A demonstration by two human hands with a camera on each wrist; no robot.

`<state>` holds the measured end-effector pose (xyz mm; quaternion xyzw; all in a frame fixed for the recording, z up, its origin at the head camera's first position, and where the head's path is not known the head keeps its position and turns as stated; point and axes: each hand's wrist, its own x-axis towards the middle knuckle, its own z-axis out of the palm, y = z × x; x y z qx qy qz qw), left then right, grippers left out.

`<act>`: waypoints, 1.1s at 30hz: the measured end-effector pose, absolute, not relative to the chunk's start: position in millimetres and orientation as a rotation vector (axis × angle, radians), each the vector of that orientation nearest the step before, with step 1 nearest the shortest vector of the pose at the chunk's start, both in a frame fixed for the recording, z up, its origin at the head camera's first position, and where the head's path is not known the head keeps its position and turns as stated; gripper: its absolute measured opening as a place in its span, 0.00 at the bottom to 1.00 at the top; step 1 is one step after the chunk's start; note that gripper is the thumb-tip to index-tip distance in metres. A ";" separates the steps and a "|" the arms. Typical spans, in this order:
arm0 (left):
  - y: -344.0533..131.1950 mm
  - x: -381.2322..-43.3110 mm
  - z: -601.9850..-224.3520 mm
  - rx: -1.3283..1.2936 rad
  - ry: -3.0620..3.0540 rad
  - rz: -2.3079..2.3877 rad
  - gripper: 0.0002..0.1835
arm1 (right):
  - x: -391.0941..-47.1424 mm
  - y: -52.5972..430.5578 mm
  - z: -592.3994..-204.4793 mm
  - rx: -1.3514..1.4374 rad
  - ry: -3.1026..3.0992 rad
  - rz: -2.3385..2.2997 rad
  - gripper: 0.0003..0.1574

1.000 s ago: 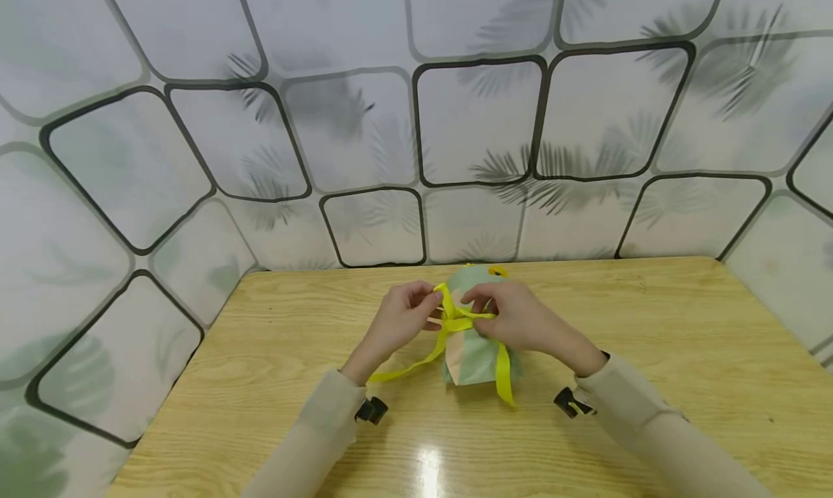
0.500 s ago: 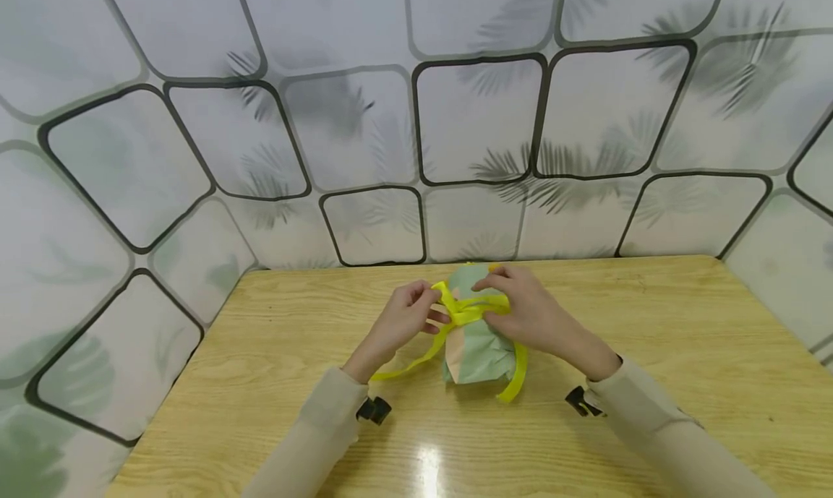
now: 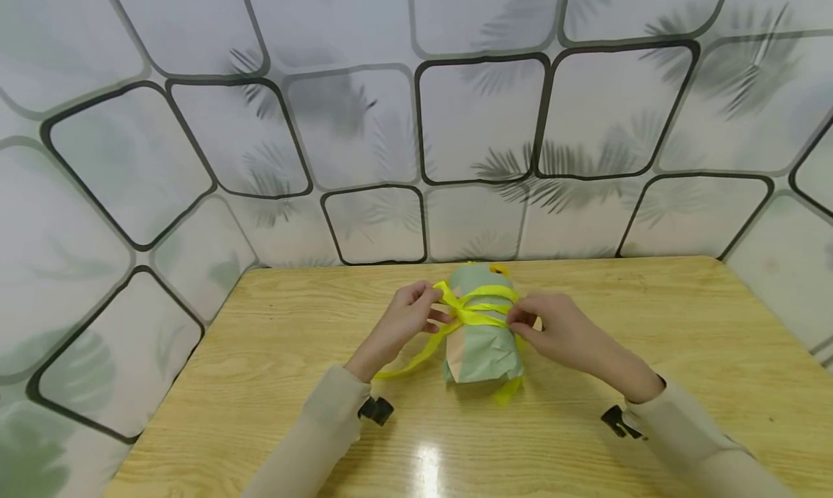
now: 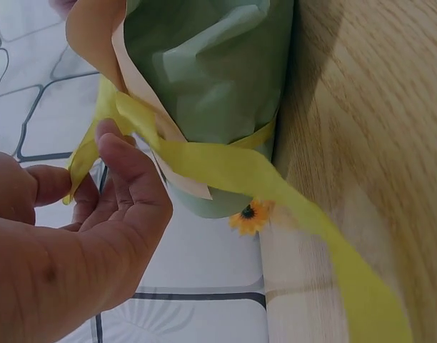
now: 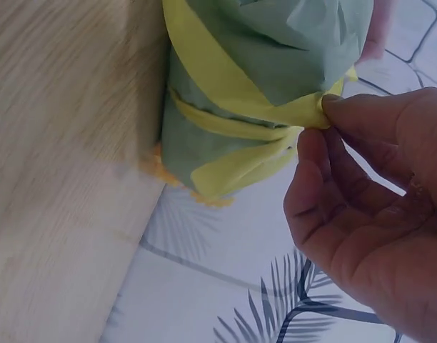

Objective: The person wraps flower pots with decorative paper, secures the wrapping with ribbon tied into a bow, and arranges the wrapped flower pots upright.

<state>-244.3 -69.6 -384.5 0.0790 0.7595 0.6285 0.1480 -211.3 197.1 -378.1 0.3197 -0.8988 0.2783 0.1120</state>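
Observation:
A bouquet wrapped in pale green and peach paper (image 3: 484,357) lies on the table, an orange flower (image 4: 250,216) showing at its far end. Yellow ribbon (image 4: 211,164) runs around the wrap, gathered on its left side, and one tail trails to the left. My left hand (image 3: 402,317) pinches a piece of the ribbon between thumb and fingertip beside the gathered part. On the opposite side, my right hand (image 3: 566,332) pinches another length of ribbon against the wrap, seen close in the right wrist view. Part of the ribbon's right tail hangs behind the bouquet's near end.
The wooden table (image 3: 312,324) extends to both sides and in front of the bouquet. A patterned cloth wall (image 3: 481,122) stands behind and to the sides. Dark clips (image 3: 376,411) sit at both sleeve cuffs.
My right hand has lifted off the middle of the wrap and moved right, drawing ribbon across the bouquet's top. The right tail now hangs farther behind. My left hand has barely moved.

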 end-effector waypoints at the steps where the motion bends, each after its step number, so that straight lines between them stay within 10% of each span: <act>1: -70.0 -244.3 -384.6 0.231 2.189 1.805 0.14 | -210.2 199.7 -379.3 0.935 -2.638 0.811 0.09; 33: -71.9 -243.4 -384.8 0.314 2.069 1.862 0.14 | -190.7 277.0 -389.8 0.748 -2.586 0.669 0.15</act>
